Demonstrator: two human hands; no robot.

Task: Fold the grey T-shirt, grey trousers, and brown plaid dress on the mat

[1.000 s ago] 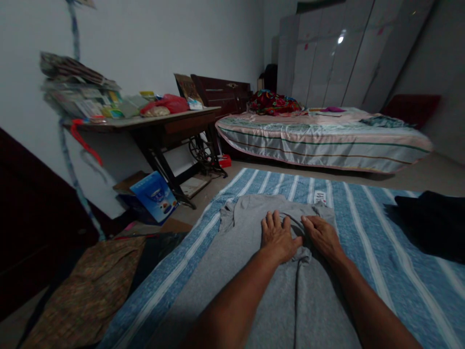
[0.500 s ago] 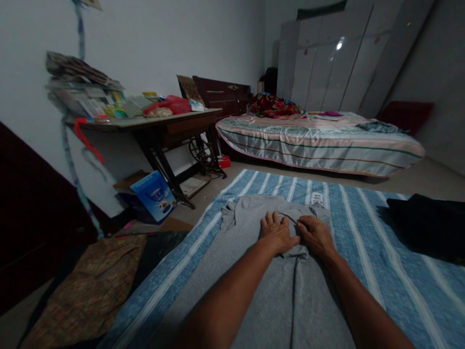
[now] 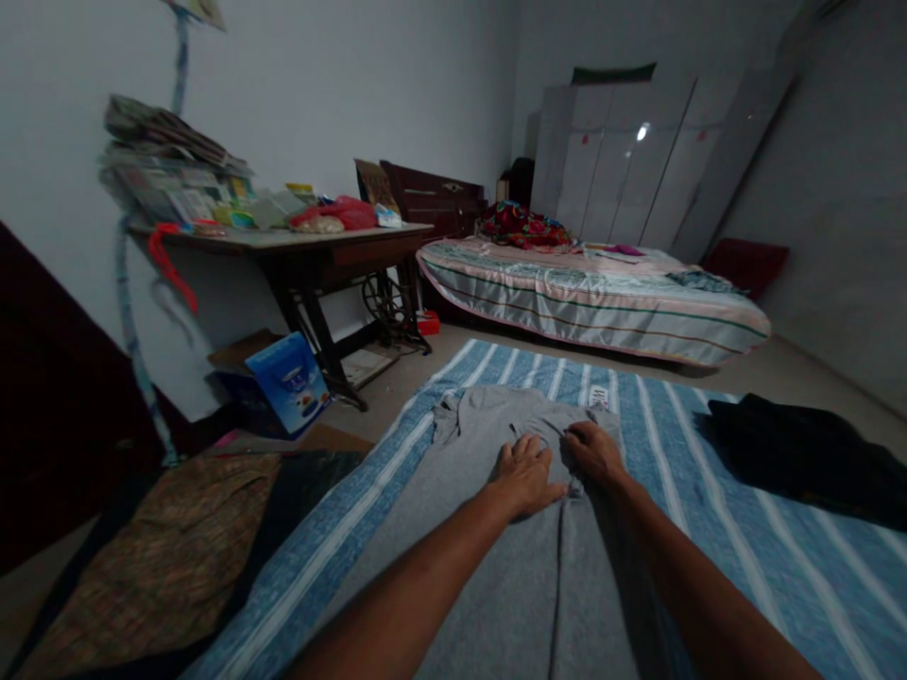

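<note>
Hands both on a grey knit T-shirt (image 3: 482, 416) spread lengthwise on a blue-and-white striped bedsheet (image 3: 709, 529). Left hand (image 3: 524, 472) lies flat, palm down, fingers released, just below the neckline. Right hand (image 3: 595, 453), beside it, has its fingers bent onto a ridge of fabric at the collar; whether they pinch it cannot be told. Judged step: pressing the collar area flat. Further handling calls for an even, crease-free spread. Crumpled black garment (image 3: 800, 453) lies apart at right; dark wooden bench (image 3: 318, 241) stands at left.

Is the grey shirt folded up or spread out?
Spread out: grey shirt lies lengthwise on the striped sheet, left hand and right hand on it.
</note>
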